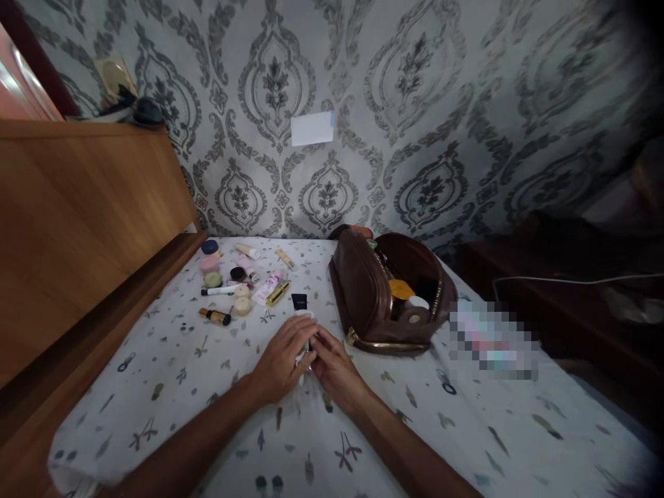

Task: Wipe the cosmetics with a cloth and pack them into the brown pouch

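My left hand (284, 356) and my right hand (335, 366) meet above the middle of the sheet, fingers curled inward. A thin white piece, like a wipe or tissue (299, 358), shows between the fingers of my left hand. The right fingertips close on something small at the same spot, mostly hidden. Just beyond the fingertips is a small black tube or cap (299, 301). To the right stands a brown zip bag (357, 283), unzipped, with a yellow-orange lid (401, 290) and a white lid (418, 303) inside.
Left of the hands lie a gold tube (277, 293), a black-and-gold bottle (214, 316), a green-lidded jar (212, 279), a pink jar (209, 264) and a blue-lidded jar (210, 247). A wooden board (93, 228) edges the left side. A patterned wall rises behind.
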`<state>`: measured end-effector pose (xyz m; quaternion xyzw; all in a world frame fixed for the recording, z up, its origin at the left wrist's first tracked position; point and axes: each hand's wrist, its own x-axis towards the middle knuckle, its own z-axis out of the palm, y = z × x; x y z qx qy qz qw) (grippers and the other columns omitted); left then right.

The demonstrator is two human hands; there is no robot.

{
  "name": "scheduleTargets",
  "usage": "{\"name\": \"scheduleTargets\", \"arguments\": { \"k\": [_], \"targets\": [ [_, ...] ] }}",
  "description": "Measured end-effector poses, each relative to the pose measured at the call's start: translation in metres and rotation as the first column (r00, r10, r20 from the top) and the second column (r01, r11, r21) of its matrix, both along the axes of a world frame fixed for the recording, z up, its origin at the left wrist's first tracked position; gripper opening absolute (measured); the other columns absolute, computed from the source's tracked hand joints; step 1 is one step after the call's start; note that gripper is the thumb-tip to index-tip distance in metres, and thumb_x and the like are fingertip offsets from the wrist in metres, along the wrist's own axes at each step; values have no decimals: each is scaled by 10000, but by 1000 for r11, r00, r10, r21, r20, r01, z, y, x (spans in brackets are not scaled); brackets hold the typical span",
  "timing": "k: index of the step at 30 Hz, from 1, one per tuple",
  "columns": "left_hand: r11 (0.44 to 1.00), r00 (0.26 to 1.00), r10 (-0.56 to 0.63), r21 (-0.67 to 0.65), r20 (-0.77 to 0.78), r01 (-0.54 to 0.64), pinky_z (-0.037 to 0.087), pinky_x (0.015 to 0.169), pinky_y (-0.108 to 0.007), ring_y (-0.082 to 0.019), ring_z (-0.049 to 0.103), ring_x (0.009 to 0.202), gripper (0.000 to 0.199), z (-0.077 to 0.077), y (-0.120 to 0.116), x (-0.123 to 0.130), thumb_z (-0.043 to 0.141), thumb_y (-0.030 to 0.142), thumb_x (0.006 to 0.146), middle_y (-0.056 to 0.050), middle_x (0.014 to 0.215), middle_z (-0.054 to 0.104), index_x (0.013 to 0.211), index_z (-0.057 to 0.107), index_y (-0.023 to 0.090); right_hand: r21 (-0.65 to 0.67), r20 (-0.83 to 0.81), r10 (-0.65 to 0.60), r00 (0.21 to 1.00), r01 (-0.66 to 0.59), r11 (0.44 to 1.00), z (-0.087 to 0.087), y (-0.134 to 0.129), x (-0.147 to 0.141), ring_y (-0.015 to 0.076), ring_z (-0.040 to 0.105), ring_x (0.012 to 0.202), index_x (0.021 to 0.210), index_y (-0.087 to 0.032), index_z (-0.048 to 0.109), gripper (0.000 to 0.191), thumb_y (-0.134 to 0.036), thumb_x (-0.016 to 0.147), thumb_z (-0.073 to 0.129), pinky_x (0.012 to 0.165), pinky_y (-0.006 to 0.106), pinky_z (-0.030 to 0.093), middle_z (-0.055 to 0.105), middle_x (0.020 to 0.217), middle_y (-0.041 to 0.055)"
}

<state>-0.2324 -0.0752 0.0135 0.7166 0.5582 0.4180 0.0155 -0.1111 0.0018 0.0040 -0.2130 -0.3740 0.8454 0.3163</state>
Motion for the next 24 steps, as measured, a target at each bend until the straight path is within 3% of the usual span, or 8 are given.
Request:
{"name": "scheduleTargets", "arguments": {
  "k": [4, 8, 10, 12, 16, 21, 24],
  "targets": [
    [985, 976, 172, 8, 134, -175, 322, 1179, -517, -254, 425, 1398, 388, 2, 10, -15, 422, 364, 1000, -134, 1443, 530, 1351, 524, 232, 14, 42, 122, 992, -123, 992, -1, -3, 5, 144, 598, 791, 1071, -250, 707, 487, -434, 649, 864, 662, 246, 491, 669, 932, 19],
    [940, 824, 335, -107, 458, -323, 308, 1182, -458, -239, 419, 1404, 490, 10, 15, -19, 371, 487, 1002, -133, 1488, 479, 1408, 432, 219, 87, 4, 257, 967, -256, 963, 0, -12, 5, 141, 599, 754, 1135, -255, 658, 489, -434, 710, 821, 626, 255, 504, 645, 897, 7],
    [933, 750, 359, -194, 555, -303, 320, 1172, -433, -234, 439, 1386, 527, 12, 14, -16, 362, 535, 993, -117, 1484, 485, 1420, 406, 231, 136, 3, 257, 966, -255, 957, 2, -13, 3, 139, 612, 729, 1143, -250, 629, 496, -434, 720, 812, 622, 255, 508, 643, 858, -3],
    [937, 728, 346, -261, 592, -233, 345, 1152, -423, -238, 481, 1343, 542, 11, 13, -10, 362, 569, 981, -108, 1451, 517, 1406, 423, 238, 185, 24, 203, 979, -204, 961, 2, -12, 1, 142, 621, 694, 1115, -239, 603, 497, -437, 711, 814, 613, 258, 508, 637, 798, -18],
    [954, 747, 250, -289, 616, -81, 363, 1134, -428, -251, 532, 1279, 568, 7, 9, 0, 394, 590, 960, -120, 1359, 584, 1377, 458, 211, 299, 92, 53, 994, -78, 951, 4, -5, 3, 128, 584, 603, 1030, -223, 552, 500, -438, 673, 827, 601, 262, 488, 601, 678, -58],
    [963, 790, 153, -269, 594, 17, 392, 1117, -393, -249, 536, 1269, 481, 10, 4, 6, 434, 528, 962, -90, 1324, 613, 1314, 527, 214, 520, 182, -145, 973, 30, 854, 7, -2, 9, 114, 544, 612, 1072, -208, 565, 441, -365, 720, 779, 586, 240, 419, 594, 691, -51],
    [953, 793, 152, -301, 591, 42, 417, 1093, -379, -253, 539, 1256, 487, 12, 1, 8, 465, 509, 954, -80, 1292, 628, 1332, 519, 208, 557, 205, -194, 959, 49, 829, 3, -2, 8, 103, 505, 582, 1080, -200, 583, 431, -364, 724, 761, 552, 232, 406, 533, 674, -65]
  ]
}}
